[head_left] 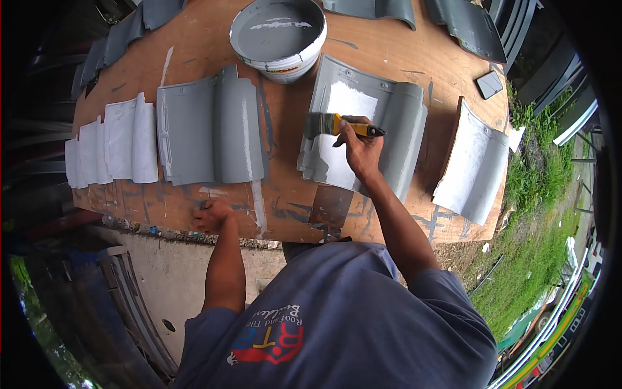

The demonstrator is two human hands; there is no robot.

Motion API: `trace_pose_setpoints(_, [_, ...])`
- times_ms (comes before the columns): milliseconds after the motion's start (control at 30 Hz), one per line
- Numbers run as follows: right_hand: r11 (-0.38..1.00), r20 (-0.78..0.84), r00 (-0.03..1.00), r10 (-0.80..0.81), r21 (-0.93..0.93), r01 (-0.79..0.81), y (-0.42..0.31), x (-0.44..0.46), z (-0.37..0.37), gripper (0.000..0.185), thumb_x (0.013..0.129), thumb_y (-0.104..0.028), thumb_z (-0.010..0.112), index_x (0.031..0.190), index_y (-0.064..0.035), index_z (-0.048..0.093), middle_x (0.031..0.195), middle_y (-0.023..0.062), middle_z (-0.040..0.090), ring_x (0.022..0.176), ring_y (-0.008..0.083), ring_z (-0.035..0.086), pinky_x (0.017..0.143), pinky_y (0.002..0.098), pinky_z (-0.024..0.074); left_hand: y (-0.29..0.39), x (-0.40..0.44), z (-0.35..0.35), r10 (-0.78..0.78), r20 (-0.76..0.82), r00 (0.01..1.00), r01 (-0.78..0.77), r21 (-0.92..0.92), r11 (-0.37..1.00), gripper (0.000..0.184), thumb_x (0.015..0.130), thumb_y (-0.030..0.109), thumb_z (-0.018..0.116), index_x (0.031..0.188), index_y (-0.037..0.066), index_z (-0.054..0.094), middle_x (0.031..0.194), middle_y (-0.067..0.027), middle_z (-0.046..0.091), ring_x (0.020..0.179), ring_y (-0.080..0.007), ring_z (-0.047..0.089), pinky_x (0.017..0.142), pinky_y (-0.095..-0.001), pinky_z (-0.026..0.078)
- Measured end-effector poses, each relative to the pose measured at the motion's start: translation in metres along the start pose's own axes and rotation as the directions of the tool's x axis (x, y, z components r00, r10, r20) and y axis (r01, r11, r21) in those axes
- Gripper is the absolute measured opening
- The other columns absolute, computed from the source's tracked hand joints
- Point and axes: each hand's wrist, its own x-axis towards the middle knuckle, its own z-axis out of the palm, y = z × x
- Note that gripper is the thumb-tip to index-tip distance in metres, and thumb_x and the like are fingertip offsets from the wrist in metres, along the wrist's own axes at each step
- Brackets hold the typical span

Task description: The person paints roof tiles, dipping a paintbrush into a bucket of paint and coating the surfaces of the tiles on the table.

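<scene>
My right hand [363,154] grips the yellow and black handle of a wide paintbrush [343,124]. Its grey-loaded bristles touch the left side of a curved roof tile [389,97]. Grey paint covers much of this tile, while a white patch [350,97] shows in its middle and lower part. My left hand [214,216] rests on the table's near edge, fingers loosely spread and holding nothing. Just above it lies a tile coated in grey [201,136]. A white bucket [285,65] with grey paint inside stands beyond the two tiles.
White tiles [123,142] lie at the left of the wooden table [291,207], and a partly grey one [473,165] at the right. More grey tiles [466,29] line the far side. A phone-like dark object [489,84] sits near the right edge. Grass [538,246] lies beyond.
</scene>
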Motion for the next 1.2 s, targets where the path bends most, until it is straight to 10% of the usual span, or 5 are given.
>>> trace_pose_setpoints(200, [0.984,-0.218,0.964,-0.150,0.058,0.166,-0.002,0.037,0.009,0.025,0.101,-0.014,0.070,0.106,0.0100,0.068,0.085,0.0122,0.070,0.073,0.0143,0.067,0.063,0.0289,0.0587,0.000,-0.001,0.002,-0.005,-0.010,1.000,0.005,-0.002,1.000,0.045,0.095,0.037,0.047,0.127,0.007,0.051,0.131,-0.0199,0.049,0.121,-0.0402,0.053,0.100,-0.0553,0.046])
trace_pose_setpoints(400, [0.978,0.194,0.968,0.160,-0.163,-0.129,0.006,-0.052,-0.018,0.018,0.098,-0.012,0.072,0.099,0.0057,0.071,0.080,0.0102,0.071,0.067,0.0114,0.067,0.059,0.0278,0.0552,-0.002,0.003,0.011,0.006,-0.053,0.999,-0.005,0.011,1.000,0.045,0.094,0.037,0.047,0.127,0.007,0.051,0.130,-0.0202,0.050,0.121,-0.0396,0.054,0.099,-0.0545,0.046])
trace_pose_setpoints(500, [0.955,0.384,0.923,0.019,-0.281,0.097,-0.001,-0.058,-0.036,0.012,0.095,-0.008,0.071,0.099,0.0031,0.072,0.079,0.0110,0.072,0.068,0.0140,0.070,0.059,0.0283,0.0549,-0.001,0.001,0.008,0.002,-0.049,0.999,-0.001,0.027,1.000,0.044,0.094,0.037,0.047,0.126,0.006,0.052,0.129,-0.0201,0.050,0.120,-0.0395,0.054,0.099,-0.0544,0.046])
trace_pose_setpoints(867, [0.615,0.257,0.831,-0.494,-0.572,0.542,-0.022,0.126,-0.035,0.018,0.092,-0.007,0.072,0.108,0.0034,0.073,0.099,0.0151,0.075,0.077,0.0196,0.074,0.070,0.0306,0.0581,0.000,-0.001,0.006,0.019,-0.081,0.997,-0.021,-0.025,0.999,0.042,0.093,0.037,0.049,0.122,0.006,0.051,0.128,-0.0195,0.050,0.119,-0.0401,0.055,0.098,-0.0560,0.047])
trace_pose_setpoints(1200, [0.750,0.598,0.780,-0.186,-0.426,0.506,-0.028,0.057,-0.040,0.015,0.088,-0.004,0.076,0.103,-0.0011,0.075,0.098,0.0163,0.074,0.081,0.0327,0.073,0.073,0.0384,0.0578,-0.005,0.005,0.018,0.004,-0.070,0.998,-0.002,0.020,1.000,0.043,0.092,0.037,0.050,0.123,0.007,0.052,0.126,-0.0188,0.051,0.119,-0.0393,0.055,0.097,-0.0563,0.046])
